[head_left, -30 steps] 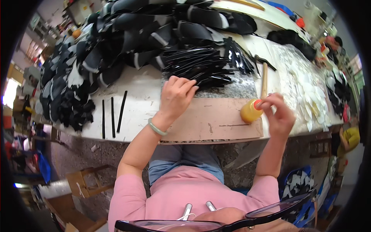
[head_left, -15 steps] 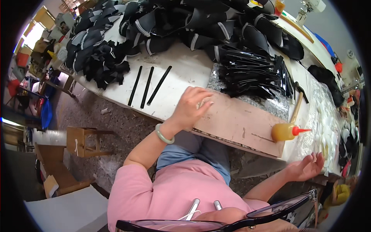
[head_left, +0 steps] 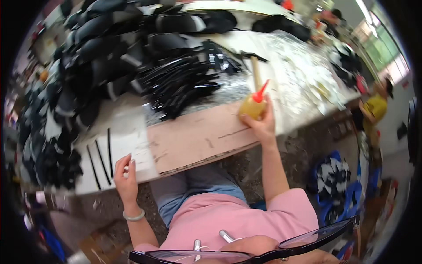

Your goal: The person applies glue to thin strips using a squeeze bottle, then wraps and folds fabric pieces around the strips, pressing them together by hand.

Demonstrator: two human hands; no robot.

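The right hand (head_left: 263,122) grips the yellow bottle (head_left: 249,108) at the board's (head_left: 189,143) right end, red nozzle (head_left: 260,92) pointing away and rightward, while the left hand (head_left: 126,174), loosely curled, contents indeterminable, is nearer the three black strips (head_left: 103,162), lying lengthwise away from the person, just leftward on the tabletop (head_left: 127,121).

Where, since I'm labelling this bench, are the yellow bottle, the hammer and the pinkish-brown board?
Yellow bottle (head_left: 250,108): head view, on its body, below the red nozzle.
Hammer (head_left: 255,69): head view, on its wooden handle.
Pinkish-brown board (head_left: 191,140): head view, on its bare top surface.
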